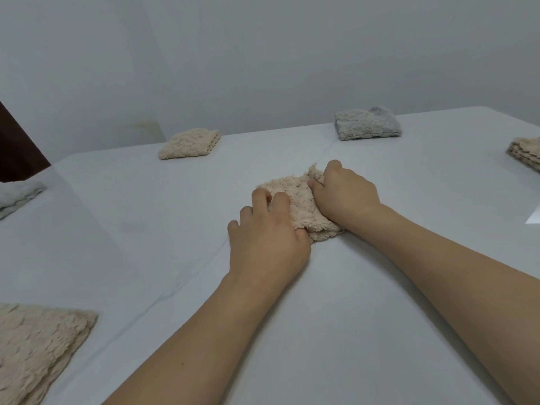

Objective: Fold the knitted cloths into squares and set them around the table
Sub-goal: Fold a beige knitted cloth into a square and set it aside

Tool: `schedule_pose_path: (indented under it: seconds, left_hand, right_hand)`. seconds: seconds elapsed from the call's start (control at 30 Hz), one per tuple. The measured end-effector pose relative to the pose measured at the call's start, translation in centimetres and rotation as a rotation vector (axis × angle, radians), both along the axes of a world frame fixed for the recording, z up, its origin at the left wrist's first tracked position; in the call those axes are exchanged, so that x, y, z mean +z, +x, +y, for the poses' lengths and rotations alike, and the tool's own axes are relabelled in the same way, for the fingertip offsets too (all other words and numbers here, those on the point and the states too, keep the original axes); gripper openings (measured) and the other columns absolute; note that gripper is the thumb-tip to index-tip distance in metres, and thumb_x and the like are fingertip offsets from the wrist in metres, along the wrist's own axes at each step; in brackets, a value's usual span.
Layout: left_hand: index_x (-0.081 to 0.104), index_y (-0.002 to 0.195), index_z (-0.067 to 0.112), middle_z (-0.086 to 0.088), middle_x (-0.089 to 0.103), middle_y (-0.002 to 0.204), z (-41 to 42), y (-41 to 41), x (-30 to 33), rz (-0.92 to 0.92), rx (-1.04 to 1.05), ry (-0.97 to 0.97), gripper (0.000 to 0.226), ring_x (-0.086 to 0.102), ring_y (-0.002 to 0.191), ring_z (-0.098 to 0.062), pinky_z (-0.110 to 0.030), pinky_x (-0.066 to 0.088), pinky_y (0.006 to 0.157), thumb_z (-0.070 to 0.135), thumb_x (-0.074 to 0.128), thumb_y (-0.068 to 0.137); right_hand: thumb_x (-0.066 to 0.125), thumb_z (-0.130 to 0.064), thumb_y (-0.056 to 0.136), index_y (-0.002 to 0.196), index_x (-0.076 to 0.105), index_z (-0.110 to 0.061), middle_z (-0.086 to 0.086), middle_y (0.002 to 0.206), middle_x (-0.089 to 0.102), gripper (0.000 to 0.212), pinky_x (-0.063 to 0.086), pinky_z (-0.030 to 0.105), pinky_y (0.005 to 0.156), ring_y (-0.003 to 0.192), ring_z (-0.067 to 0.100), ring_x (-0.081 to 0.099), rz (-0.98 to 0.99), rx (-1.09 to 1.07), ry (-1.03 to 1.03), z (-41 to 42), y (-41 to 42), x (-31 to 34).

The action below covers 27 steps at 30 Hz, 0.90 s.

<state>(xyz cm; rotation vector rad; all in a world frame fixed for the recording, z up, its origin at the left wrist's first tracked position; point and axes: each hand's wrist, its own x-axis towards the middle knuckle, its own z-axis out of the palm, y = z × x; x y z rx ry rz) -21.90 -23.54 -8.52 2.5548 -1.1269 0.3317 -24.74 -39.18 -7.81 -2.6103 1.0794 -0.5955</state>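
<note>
A beige knitted cloth (301,204) lies bunched and partly folded in the middle of the white table (350,302). My left hand (264,242) presses on its near left part, fingers spread over the fabric and thumb tucked into it. My right hand (342,191) grips the cloth's far right edge, with a raised corner pinched between thumb and fingers. Folded squares sit around the table: a beige one (190,143) at the far left, a grey one (366,124) at the far right, a beige one (526,152) at the right edge, and a large beige one (35,349) at the near left.
A pale grey-white cloth (17,195) lies at the left edge of the table. A plain wall runs behind the far edge. A dark brown strip (17,147) stands at the far left. A small white patch (533,219) shows at the right edge.
</note>
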Motion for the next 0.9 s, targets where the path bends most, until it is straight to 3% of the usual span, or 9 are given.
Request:
schedule_pose_path:
  seconds: [0.1, 0.33, 0.4, 0.5, 0.6, 0.67, 0.73, 0.9]
  left_hand:
    - [0.045, 0.129, 0.019, -0.004, 0.039, 0.131, 0.1, 0.1, 0.4, 0.058, -0.015, 0.051, 0.053, 0.05, 0.105, -0.03, -0.038, 0.044, 0.081, 0.03, 0.036, 0.078]
    - [0.036, 0.139, 0.025, 0.001, 0.029, 0.142, 0.7, 1.0, 1.0, 0.151, -0.063, 0.13, 0.052, 0.037, 0.126, -0.025, -0.039, 0.038, 0.101, 0.03, 0.048, 0.088]
    - [0.034, 0.141, 0.03, 0.003, 0.026, 0.145, 1.0, 1.2, 1.2, 0.205, -0.066, 0.149, 0.057, 0.032, 0.131, -0.023, -0.043, 0.032, 0.109, 0.039, 0.047, 0.086]
    - [0.026, 0.146, 0.043, 0.012, 0.014, 0.152, 1.7, 1.7, 1.9, 0.459, -0.091, 0.211, 0.077, 0.013, 0.143, -0.017, -0.047, 0.01, 0.12, 0.063, 0.039, 0.072]
    - [0.034, 0.142, 0.049, 0.015, 0.018, 0.152, 1.7, 2.0, 2.2, 0.651, -0.078, 0.06, 0.07, 0.01, 0.145, -0.015, -0.048, 0.003, 0.121, 0.08, 0.03, 0.08]
    - [0.043, 0.134, 0.048, 0.01, 0.03, 0.146, 1.1, 2.0, 1.8, 0.573, -0.021, -0.051, 0.049, 0.02, 0.141, -0.019, -0.047, 0.007, 0.12, 0.069, 0.027, 0.093]
    - [0.044, 0.127, 0.047, 0.008, 0.034, 0.139, 0.7, 1.9, 1.4, 0.425, 0.006, -0.019, 0.035, 0.025, 0.137, -0.019, -0.048, 0.009, 0.119, 0.059, 0.038, 0.095]
    - [0.037, 0.132, 0.049, 0.008, 0.026, 0.142, 1.0, 3.0, 1.7, 0.523, -0.041, 0.076, 0.051, 0.021, 0.138, -0.019, -0.048, 0.008, 0.12, 0.043, 0.06, 0.088]
  right_hand:
    - [0.042, -0.04, 0.1, 0.112, 0.044, -0.004, 0.015, 0.112, 0.062, 0.039, 0.033, 0.034, 0.07, 0.102, 0.035, 0.059, 0.004, -0.001, -0.001, -0.1, 0.1, 0.0]
    - [0.045, -0.038, 0.099, 0.111, 0.045, -0.003, 0.016, 0.113, 0.062, 0.037, 0.033, 0.034, 0.071, 0.104, 0.036, 0.058, 0.025, 0.009, 0.003, -0.3, 0.2, 0.2]
    - [0.044, -0.039, 0.1, 0.111, 0.045, -0.003, 0.016, 0.113, 0.062, 0.038, 0.033, 0.035, 0.071, 0.103, 0.036, 0.058, 0.026, 0.016, -0.01, -0.3, 0.1, 0.2]
    - [0.041, -0.039, 0.1, 0.111, 0.044, -0.003, 0.017, 0.111, 0.062, 0.038, 0.034, 0.036, 0.07, 0.102, 0.037, 0.059, 0.032, 0.035, -0.034, -0.3, 0.1, 0.0]
    - [0.04, -0.04, 0.1, 0.11, 0.044, -0.005, 0.016, 0.111, 0.063, 0.037, 0.033, 0.036, 0.069, 0.101, 0.036, 0.059, 0.024, 0.05, -0.047, -0.3, -0.1, 0.0]
    - [0.04, -0.041, 0.1, 0.108, 0.043, -0.005, 0.016, 0.11, 0.063, 0.037, 0.032, 0.035, 0.069, 0.1, 0.036, 0.06, 0.015, 0.057, -0.061, -0.3, -0.1, -0.1]
    - [0.04, -0.042, 0.1, 0.107, 0.043, -0.007, 0.016, 0.109, 0.063, 0.036, 0.032, 0.035, 0.068, 0.099, 0.036, 0.06, 0.009, 0.065, -0.069, -0.2, -0.1, -0.1]
    - [0.039, -0.042, 0.1, 0.095, 0.034, -0.013, 0.013, 0.106, 0.063, 0.03, 0.032, 0.034, 0.067, 0.096, 0.034, 0.06, 0.01, 0.074, -0.062, -0.3, -0.2, -0.2]
